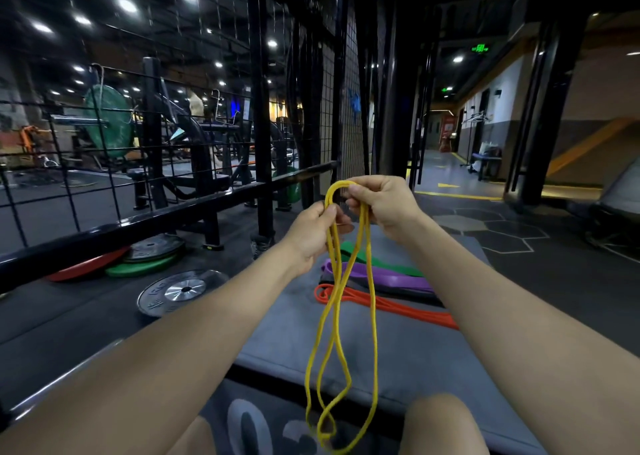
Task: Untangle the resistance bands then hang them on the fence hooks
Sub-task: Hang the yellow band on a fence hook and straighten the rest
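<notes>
Fingers of both my left hand and right hand pinch the top of the yellow band, its loops dangling twisted over the grey mat; green, purple and orange bands lie there beyond.

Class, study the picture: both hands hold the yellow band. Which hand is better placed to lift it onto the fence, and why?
Left, probably. The left hand pinches the yellow band on the side nearest the fence; the right hand grips the top loop farther away. No hook is clearly visible.
</notes>
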`<state>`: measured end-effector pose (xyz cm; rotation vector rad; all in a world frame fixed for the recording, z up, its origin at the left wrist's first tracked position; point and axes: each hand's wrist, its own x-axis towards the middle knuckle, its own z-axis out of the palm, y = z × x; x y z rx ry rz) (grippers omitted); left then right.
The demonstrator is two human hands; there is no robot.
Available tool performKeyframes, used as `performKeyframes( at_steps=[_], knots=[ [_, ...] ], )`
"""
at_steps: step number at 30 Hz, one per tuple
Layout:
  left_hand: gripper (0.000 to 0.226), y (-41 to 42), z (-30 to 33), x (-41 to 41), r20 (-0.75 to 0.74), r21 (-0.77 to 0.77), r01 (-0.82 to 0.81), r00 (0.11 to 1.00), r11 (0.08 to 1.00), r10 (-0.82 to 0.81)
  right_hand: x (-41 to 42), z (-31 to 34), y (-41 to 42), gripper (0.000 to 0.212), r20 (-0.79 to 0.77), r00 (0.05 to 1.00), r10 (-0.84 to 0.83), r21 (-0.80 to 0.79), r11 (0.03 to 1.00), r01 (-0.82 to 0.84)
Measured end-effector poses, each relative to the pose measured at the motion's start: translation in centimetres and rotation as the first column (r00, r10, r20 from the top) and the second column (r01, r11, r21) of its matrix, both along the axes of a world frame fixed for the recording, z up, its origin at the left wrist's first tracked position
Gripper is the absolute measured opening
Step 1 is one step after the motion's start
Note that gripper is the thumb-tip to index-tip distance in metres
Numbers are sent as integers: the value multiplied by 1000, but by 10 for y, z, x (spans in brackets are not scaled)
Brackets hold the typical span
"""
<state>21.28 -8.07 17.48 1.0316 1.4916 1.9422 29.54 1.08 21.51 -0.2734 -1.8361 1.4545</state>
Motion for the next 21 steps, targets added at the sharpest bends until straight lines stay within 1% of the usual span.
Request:
performKeyframes(
  at_steps=[2, 6, 10, 13, 16, 19, 21],
  knots=[
    [25, -1, -1, -2, -45, -12, -9, 999, 1000, 8, 3, -3, 4, 21, 20, 1000, -5, 11, 1000, 5],
    [29, 3, 2, -7, -157, 18, -62, 986, 998, 64, 4, -7, 7, 21, 41, 999, -1, 36, 999, -1],
    [32, 5, 8, -13, -178, 26, -117, 977, 993, 120, 8, -4, 4, 22, 119, 993, 8, 192, 981, -31],
    [32, 6, 12, -15, -187, 36, -104, 976, 994, 109, 8, 3, 0, 19, 158, 987, -17, 335, 941, -38],
    [32, 5, 13, -14, -172, 40, -88, 981, 995, 94, 5, 8, -1, 14, 161, 980, -115, 454, 890, 30],
    [27, 1, 12, -13, -171, 35, -76, 982, 996, 81, 4, 11, -4, 13, 145, 978, -148, 503, 862, 56],
    [18, -2, 9, -9, -211, 8, -6, 977, 1000, 8, 3, 15, -6, 14, 126, 982, -137, 481, 875, 61]
  ],
)
